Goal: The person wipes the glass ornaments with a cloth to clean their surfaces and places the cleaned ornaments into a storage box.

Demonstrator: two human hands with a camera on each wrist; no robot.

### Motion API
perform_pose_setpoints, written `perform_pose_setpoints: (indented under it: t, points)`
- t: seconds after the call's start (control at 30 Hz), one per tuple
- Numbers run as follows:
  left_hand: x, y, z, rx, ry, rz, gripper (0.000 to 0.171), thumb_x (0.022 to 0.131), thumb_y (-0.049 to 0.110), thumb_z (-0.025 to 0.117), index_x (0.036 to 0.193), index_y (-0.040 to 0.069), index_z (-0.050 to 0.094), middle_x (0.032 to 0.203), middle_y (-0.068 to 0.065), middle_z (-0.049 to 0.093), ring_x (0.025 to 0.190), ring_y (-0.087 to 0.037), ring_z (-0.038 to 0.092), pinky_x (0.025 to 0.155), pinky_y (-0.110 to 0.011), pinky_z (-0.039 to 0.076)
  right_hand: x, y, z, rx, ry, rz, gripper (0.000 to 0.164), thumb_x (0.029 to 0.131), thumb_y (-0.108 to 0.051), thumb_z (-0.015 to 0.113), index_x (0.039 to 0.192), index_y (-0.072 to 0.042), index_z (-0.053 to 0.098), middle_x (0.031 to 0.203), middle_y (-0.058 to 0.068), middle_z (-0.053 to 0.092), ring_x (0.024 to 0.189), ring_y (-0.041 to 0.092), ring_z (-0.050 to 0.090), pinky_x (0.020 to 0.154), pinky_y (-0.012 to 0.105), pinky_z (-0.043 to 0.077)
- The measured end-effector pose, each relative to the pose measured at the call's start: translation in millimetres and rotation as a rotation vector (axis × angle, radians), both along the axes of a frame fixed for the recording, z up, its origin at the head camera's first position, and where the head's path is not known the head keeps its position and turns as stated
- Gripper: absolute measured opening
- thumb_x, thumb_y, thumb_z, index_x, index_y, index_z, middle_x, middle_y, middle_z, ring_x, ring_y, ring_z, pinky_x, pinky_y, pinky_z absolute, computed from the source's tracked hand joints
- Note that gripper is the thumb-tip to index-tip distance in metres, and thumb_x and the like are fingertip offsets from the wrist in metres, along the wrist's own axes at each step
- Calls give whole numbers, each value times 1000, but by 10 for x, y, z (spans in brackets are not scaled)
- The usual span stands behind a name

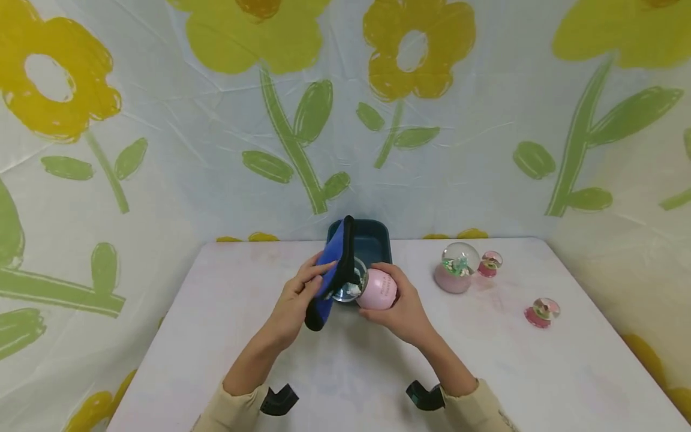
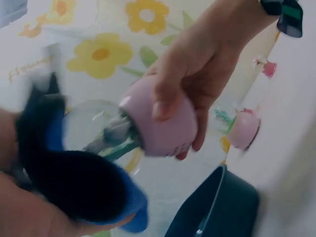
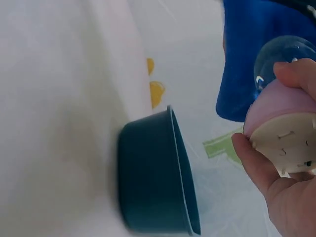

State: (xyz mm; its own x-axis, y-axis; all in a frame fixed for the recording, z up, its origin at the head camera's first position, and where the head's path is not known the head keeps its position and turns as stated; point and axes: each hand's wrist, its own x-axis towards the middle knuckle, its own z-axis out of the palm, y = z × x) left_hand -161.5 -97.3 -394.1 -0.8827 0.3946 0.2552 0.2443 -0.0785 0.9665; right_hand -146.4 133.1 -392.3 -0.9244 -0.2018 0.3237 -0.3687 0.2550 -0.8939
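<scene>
My right hand [image 1: 405, 309] grips the pink base of a snow globe [image 1: 378, 290], tipped on its side with the clear dome toward the left. In the right wrist view the pale underside of the snow globe [image 3: 284, 138] faces the camera. My left hand [image 1: 291, 306] holds a blue cloth [image 1: 330, 261] with black trim against the dome, partly covering it. Dark plush shows on the cloth [image 2: 84, 187] in the left wrist view, where the picture is blurred. Both hands are above the table, in front of a dark teal tub [image 1: 375, 234].
To the right stands another snow globe [image 1: 452, 279] with a pink base. A small pink ornament [image 1: 489, 264] is beside it, and a similar ornament [image 1: 541, 313] lies nearer the right edge. Flower-printed fabric [image 1: 432, 180] hangs behind the white table [image 1: 243, 282].
</scene>
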Motion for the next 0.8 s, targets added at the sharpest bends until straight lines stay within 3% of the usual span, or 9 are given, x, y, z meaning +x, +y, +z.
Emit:
perform_pose_setpoints:
  t: [0.07,0.13,0.3,0.4,0.53,0.7,0.8]
  points:
    - [-24,-36,1,-37,-43,-42,36,102,17,51,138,13,51,157,-4,20,132,-39,35,99,-55,39,20,28,-24,13,32,15,72,69,5,83,131,-2,48,121,16,52,101,31,54,75,32,53]
    - [-47,-69,-3,-88,-50,-84,44,96,13,61,137,18,47,154,-6,21,126,-42,42,91,-53,46,8,61,-101,26,60,30,73,68,5,84,130,-1,48,121,15,52,99,31,54,74,32,54]
    - [-125,-132,-63,-167,-68,-161,80,82,22,79,146,37,33,150,-5,24,123,-42,42,87,-51,49,-59,123,-291,62,99,70,78,64,1,88,131,-9,51,124,6,53,102,27,54,74,34,55]
    - [-151,-195,-137,-203,-90,-182,91,75,26,85,147,41,31,149,-5,27,125,-40,38,89,-51,47,-79,91,-325,72,93,127,77,64,-4,90,130,-13,53,125,1,52,103,25,53,72,32,55]
    - [-184,-217,-228,-230,-76,-153,92,72,28,87,146,40,34,146,-6,33,125,-37,38,89,-50,46,-100,36,-351,73,87,163,76,65,-8,90,131,-17,53,126,0,52,103,26,54,69,31,56]
    - [-277,-169,-272,-206,-21,-66,86,70,27,88,141,38,41,144,-2,38,124,-36,39,89,-53,45,-131,10,-336,55,69,110,84,64,-5,90,136,-19,50,128,2,52,100,26,57,66,32,56]
    - [-261,-171,-321,-194,-28,-30,84,70,26,87,140,37,42,142,-3,39,124,-36,40,91,-53,45,-105,13,-347,7,12,106,86,67,-5,89,140,-18,46,131,7,50,99,30,60,69,32,56]
